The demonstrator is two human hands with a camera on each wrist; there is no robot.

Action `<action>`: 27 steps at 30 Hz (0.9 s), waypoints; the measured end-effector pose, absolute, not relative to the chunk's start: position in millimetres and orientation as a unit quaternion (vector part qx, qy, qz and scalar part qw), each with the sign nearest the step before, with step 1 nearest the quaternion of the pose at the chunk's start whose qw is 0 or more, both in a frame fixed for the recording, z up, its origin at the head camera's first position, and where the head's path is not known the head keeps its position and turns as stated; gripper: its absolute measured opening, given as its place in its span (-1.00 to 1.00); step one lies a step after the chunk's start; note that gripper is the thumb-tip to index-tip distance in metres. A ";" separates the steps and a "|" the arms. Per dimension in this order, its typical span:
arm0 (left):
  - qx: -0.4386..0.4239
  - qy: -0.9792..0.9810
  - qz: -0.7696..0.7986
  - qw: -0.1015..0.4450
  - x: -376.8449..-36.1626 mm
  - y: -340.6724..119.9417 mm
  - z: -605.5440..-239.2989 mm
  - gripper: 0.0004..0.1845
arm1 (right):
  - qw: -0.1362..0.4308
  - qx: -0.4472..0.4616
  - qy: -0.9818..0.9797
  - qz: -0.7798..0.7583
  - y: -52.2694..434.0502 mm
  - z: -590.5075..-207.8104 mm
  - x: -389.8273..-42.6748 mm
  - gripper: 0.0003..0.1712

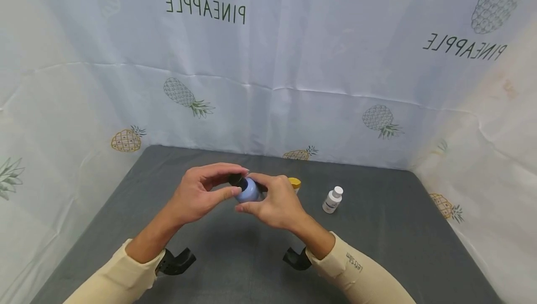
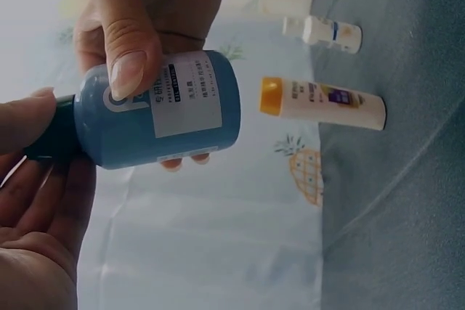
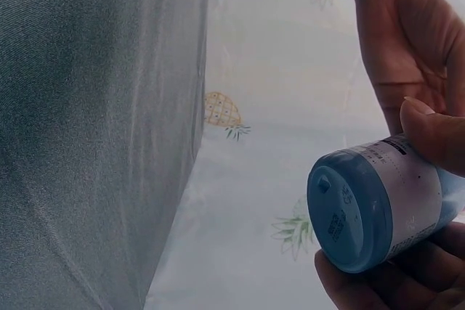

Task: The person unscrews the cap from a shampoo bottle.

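Both hands meet above the middle of the grey worktop (image 1: pixel 377 248), raised clear of it, and share one small blue bottle (image 1: pixel 247 190). On the bottle's dark cap (image 1: pixel 236 180), the left hand (image 1: pixel 197 196) has its thumb and fingers curled round, the thumb lying along the near side; in the left wrist view the cap sits between that hand's fingertips and palm. Round the bottle's body the right hand (image 1: pixel 277 203) curls its fingers, with the thumb pressed on the white printed label (image 2: pixel 185 96) and the other fingers wrapped underneath. The bottle lies tilted almost on its side, cap toward the left hand and its round base (image 3: pixel 341 212) toward the right wrist camera, where a small printed code shows on the bottom. Whether the cap is tight or loose on the neck cannot be told. Just behind the right hand, a cream tube with a yellow cap (image 2: pixel 323 103) stands on the worktop, mostly hidden in the head view. Further to the right and apart from it stands a small white bottle (image 1: pixel 333 200) with a white cap. Both forearms wear cream sleeves (image 1: pixel 361 271), with a black camera mount at each wrist. A pale cloth printed with pineapples (image 1: pixel 293 85) hangs behind and at both sides of the worktop.
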State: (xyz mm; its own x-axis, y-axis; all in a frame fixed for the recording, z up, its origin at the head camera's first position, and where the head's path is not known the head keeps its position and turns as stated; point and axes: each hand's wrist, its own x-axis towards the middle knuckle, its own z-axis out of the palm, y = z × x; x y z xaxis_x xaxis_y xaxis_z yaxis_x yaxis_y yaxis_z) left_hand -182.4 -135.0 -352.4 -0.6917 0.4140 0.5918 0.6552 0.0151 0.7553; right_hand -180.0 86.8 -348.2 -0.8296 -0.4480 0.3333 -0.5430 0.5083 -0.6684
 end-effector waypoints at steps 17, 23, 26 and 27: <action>-0.331 -0.731 -0.579 0.147 -180.1 -126.1 -353.6 -0.59 | 0.066 0.291 -0.863 0.407 86.6 -349.0 -179.6 -0.52; -0.373 -0.706 -0.586 0.136 -180.7 -129.6 -355.1 -0.51 | 0.056 0.287 -0.865 0.407 86.7 -346.5 -178.0 -0.39; -0.393 -0.692 -0.592 0.128 -181.7 -131.6 -356.1 -0.49 | 0.049 0.283 -0.868 0.406 86.7 -345.0 -177.2 -0.31; -0.395 -0.691 -0.592 0.128 -182.0 -132.2 -356.4 -0.49 | 0.047 0.281 -0.868 0.406 86.5 -344.5 -176.9 -0.29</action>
State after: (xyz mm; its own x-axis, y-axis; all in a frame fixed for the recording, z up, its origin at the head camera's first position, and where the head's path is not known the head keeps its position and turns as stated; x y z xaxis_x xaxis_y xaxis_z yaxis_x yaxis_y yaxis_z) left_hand -182.0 -132.2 -356.4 -0.6546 0.3936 0.6454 0.6979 -0.0134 0.7161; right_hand -176.9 86.5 -344.5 -0.8371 -0.4505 0.3104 -0.5271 0.5124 -0.6780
